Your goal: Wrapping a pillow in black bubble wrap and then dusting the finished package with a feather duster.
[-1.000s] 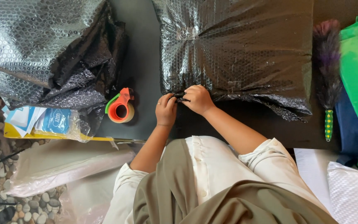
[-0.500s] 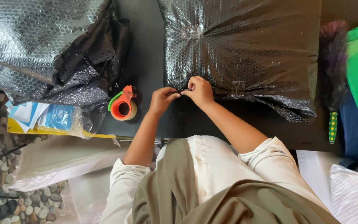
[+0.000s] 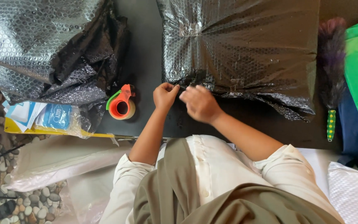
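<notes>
Head view: we see a black bubble-wrapped parcel [image 3: 241, 49] lying on the dark bench [image 3: 146, 62].
Its top edge is cut off. Our left hand [image 3: 165, 94] pinches the wrap's near left corner in curled fingers; our right hand [image 3: 199, 103], blurred, hovers just beside it, its grip unreadable.
</notes>
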